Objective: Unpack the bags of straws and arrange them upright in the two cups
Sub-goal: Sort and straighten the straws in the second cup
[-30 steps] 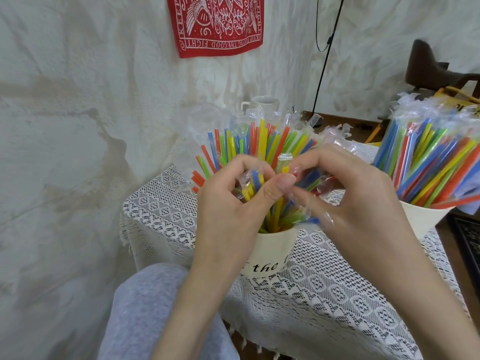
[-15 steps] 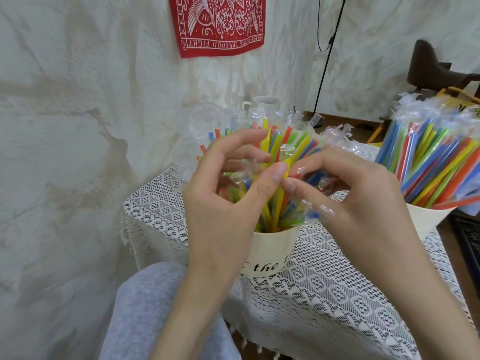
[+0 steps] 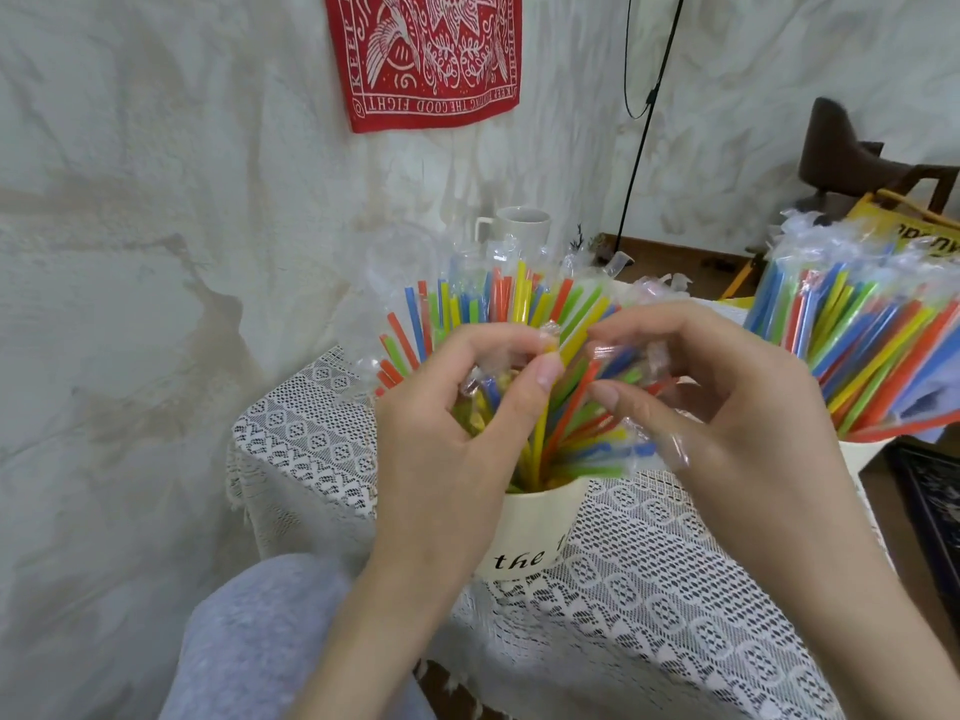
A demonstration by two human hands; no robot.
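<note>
Straws (image 3: 524, 304) pinched by both hands | lace tablecloth (image 3: 649, 589) | white plaster wall (image 3: 156, 200)

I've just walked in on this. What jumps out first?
The fan of bright, plastic-wrapped straws standing in the cream cup with black lettering at the centre of the lace-covered table, with the left hand and right hand pinching among them. A second crowded cup of coloured straws stands at the right edge, and a red patterned cloth hangs on the white wall above.

Multicoloured straws (image 3: 519, 304), cream cup (image 3: 540, 517)
</note>
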